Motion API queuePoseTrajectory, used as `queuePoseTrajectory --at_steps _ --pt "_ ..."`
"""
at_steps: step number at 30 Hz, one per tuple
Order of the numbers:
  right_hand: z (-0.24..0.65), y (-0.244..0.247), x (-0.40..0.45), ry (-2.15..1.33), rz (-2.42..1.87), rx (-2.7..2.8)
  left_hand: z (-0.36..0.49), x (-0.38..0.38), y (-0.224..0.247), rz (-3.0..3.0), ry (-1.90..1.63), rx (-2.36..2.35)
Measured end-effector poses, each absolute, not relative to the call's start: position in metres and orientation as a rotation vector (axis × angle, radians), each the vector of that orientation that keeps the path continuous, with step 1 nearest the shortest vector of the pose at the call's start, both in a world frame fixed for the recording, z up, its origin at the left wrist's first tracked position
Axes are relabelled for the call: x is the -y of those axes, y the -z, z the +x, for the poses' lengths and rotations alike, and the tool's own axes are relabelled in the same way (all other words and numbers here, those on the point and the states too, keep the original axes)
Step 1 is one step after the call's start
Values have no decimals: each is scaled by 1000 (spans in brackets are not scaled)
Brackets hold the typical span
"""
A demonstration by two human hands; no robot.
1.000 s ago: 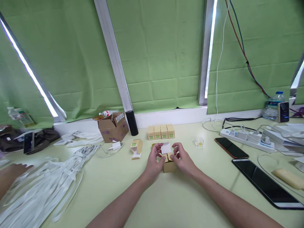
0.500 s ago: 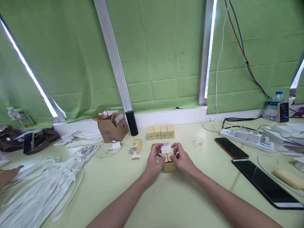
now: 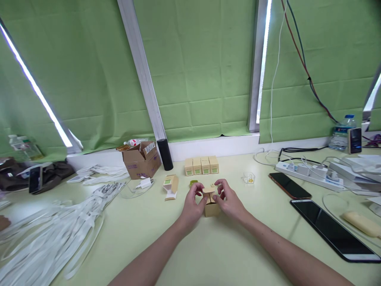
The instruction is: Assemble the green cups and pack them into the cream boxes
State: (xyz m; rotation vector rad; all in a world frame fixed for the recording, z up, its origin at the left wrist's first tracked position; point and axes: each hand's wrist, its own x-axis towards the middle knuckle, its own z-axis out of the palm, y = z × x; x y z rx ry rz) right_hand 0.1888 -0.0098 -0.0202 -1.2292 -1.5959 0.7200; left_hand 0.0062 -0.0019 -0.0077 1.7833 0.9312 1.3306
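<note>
Between my hands a small brown cardboard box [image 3: 212,210] stands on the table, its top flaps partly folded in and its lid bent forward over them. My left hand [image 3: 193,204] grips the box's left upper side, thumb on the flap and fingers curled behind. On the right upper side my right hand [image 3: 228,200] holds it the same way, thumb at the flap's edge. Just behind my left fingers lies a small green item [image 3: 193,183]. A tiny yellowish piece [image 3: 212,185] shows beyond the lid. The inside of the box is hidden.
Several closed small boxes [image 3: 201,166] stand in a row behind. An opened small box [image 3: 170,187] lies left, a clear plastic case [image 3: 248,178] right. White straps [image 3: 65,234] spread at left, near another person's hand [image 3: 4,223]. Phones [image 3: 290,185] and a power strip [image 3: 309,174] lie right.
The box's lid has swung from raised, its white inside showing, down toward me. My hands stay nearly in place. The other person's hand has drawn back to the left.
</note>
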Motion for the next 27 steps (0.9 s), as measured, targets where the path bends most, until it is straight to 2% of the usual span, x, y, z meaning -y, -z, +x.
queuePoseTrajectory --at_steps 11,19,27 --pt "192 21 8 -675 -1182 1615 5 1 6 1896 -1329 -933" --pt "197 5 20 -591 -991 1610 2 -1 7 1920 -1349 -911" --pt "203 4 24 -350 -964 1901 2 1 3 1931 -1350 -904"
